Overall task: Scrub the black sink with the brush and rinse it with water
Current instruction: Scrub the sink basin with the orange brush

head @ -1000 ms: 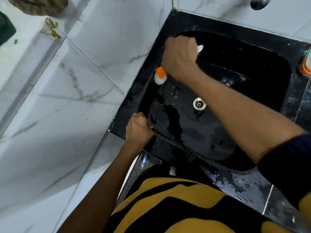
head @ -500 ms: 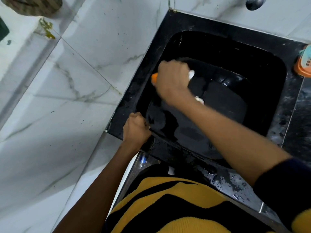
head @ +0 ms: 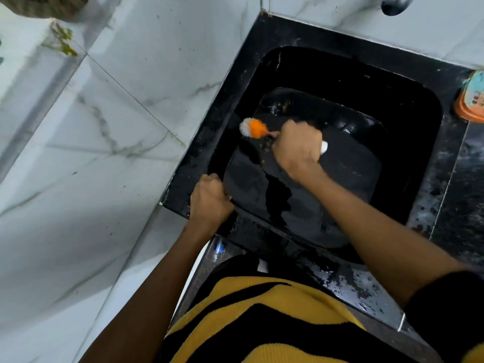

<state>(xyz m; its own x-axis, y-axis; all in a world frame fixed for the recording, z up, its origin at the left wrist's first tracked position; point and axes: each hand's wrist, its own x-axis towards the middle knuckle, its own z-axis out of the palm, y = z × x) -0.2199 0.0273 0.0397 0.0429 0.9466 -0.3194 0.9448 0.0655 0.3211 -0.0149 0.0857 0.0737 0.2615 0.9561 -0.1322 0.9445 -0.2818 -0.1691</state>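
The black sink [head: 408, 106] fills the right half of the view, its basin wet and glossy. My right hand [head: 297, 149] is inside the basin, closed around the handle of the brush [head: 252, 128]. The brush's orange and white bristle head presses against the basin's left wall. The white end of the handle sticks out behind my fist. My left hand [head: 209, 200] is clenched over the sink's near left rim. My right arm hides the drain.
White marble-look tiles [head: 104, 153] cover the wall and ledge on the left. A chrome tap [head: 392, 5] pokes out at the top right. An orange soap dish [head: 470, 100] sits on the sink's right rim. A plastic bottle [head: 217, 248] lies below the sink's front edge.
My right hand has swept the brush from the far left rim down into the basin, and the bristle head now points at the left wall. My left hand stays on the rim.
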